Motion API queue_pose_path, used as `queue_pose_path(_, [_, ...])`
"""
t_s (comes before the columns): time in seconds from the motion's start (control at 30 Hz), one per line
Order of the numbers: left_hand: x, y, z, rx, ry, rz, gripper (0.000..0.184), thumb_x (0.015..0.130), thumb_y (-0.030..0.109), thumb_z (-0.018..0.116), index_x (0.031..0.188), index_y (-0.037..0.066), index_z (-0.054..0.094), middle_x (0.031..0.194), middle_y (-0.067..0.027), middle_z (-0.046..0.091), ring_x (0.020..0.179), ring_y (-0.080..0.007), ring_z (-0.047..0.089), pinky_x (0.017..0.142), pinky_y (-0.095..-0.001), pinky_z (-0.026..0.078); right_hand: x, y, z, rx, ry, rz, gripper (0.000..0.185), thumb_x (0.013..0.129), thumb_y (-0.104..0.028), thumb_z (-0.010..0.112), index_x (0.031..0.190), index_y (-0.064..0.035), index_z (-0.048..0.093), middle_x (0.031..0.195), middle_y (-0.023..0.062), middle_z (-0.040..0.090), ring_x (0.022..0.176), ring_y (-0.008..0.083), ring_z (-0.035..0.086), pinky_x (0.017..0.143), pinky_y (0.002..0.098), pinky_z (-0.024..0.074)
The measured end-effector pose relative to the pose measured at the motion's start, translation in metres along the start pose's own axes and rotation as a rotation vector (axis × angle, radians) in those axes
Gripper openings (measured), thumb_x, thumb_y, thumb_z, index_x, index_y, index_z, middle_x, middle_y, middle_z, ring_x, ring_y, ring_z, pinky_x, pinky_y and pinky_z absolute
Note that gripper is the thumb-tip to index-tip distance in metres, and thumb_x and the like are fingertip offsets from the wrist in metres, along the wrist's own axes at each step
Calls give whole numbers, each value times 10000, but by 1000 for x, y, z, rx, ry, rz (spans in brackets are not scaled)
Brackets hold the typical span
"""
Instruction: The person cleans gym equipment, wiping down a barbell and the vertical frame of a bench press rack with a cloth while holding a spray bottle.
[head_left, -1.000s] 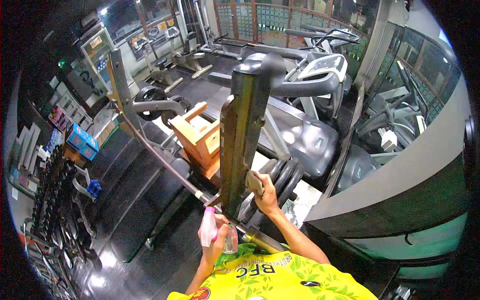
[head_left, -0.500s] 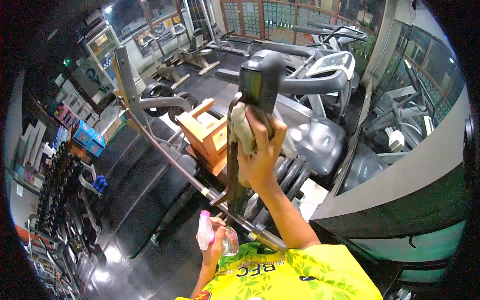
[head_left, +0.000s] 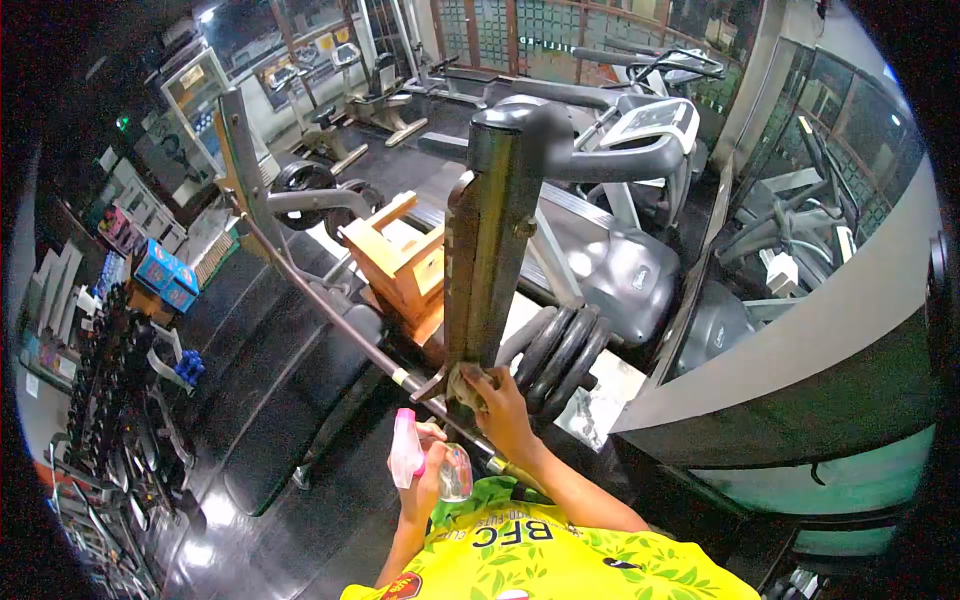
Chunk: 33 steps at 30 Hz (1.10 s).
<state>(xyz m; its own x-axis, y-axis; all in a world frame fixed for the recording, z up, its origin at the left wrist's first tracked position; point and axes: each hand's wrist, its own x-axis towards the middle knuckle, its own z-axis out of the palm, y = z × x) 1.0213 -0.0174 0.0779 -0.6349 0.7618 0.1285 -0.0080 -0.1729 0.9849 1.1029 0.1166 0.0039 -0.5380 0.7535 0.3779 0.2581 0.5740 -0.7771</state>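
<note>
My right hand [head_left: 503, 408] presses a light-coloured cloth [head_left: 466, 386] against the lower part of a dark upright post [head_left: 488, 240], close to the hook that carries a long barbell [head_left: 345, 322]. The fingers are bent round the cloth. Lower and to the left, my left hand [head_left: 425, 470] is wrapped round a clear spray bottle [head_left: 456, 473] with a pink and white trigger head. The bottle is held near my yellow shirt, apart from the post.
Black weight plates [head_left: 560, 355] hang just right of the post. A padded bench [head_left: 290, 420] lies under the bar, a wooden box [head_left: 400, 265] behind it. A treadmill [head_left: 625, 265] stands beyond, by a mirror [head_left: 800, 220]. Dumbbell racks [head_left: 105, 390] line the left.
My right hand has slid down the post with the cloth, from near its top to beside the bar hook. The left hand keeps the spray bottle in nearly the same place.
</note>
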Motion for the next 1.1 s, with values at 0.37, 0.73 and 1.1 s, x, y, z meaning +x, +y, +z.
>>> queue_pose_path(0.37, [-9,0,-6,-29,82,-8,141,837,13,562,962,10,497,847,-75,566,641,-110,582,627,-258,474,63,-38,-64,162,389,-354,439,733,-73,662,1140,13,523,1021,172,548,978,323,512,891,395,400])
queue_pose_path(0.73, [-10,3,-12,-114,168,-1,115,841,22,562,934,10,496,816,-59,552,612,-106,575,601,-261,476,78,-52,-25,21,471,-277,472,682,-20,660,1136,-46,534,1039,178,526,992,368,468,885,423,369])
queue_pose_path(1.1, [-4,-7,-23,39,24,42,212,890,114,550,1039,33,422,895,-83,499,610,-125,552,613,-282,482,-7,-21,20,124,116,-56,375,739,2,619,1098,-10,511,926,189,538,852,357,547,762,386,439])
